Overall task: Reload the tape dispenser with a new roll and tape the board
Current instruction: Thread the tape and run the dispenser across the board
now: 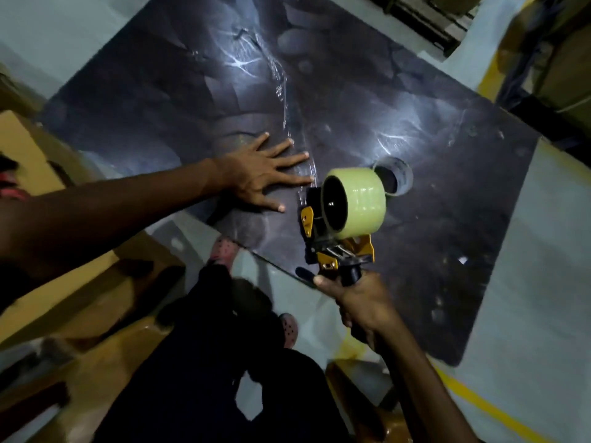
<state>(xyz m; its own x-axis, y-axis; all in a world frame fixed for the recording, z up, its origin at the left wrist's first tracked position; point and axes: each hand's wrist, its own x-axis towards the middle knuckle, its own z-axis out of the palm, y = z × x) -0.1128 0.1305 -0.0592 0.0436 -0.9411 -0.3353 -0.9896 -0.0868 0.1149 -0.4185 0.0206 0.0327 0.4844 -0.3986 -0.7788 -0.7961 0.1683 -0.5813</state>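
A large dark board (367,100) lies flat on the floor. A wrinkled strip of clear tape (283,100) runs down its middle toward me. My left hand (262,174) presses flat on the board, fingers spread, just left of the tape line. My right hand (361,305) grips the black handle of a yellow and black tape dispenser (332,247), held over the board's near edge. A pale green tape roll (358,203) sits on the dispenser. A spent grey tape core (401,174) lies on the board just behind the roll.
Cardboard boxes (25,155) stand at the left and near my legs. My feet in pink perforated clogs (222,251) are at the board's near edge. Yellow floor lines (476,398) run at the right, and shelving (447,30) stands at the far top right.
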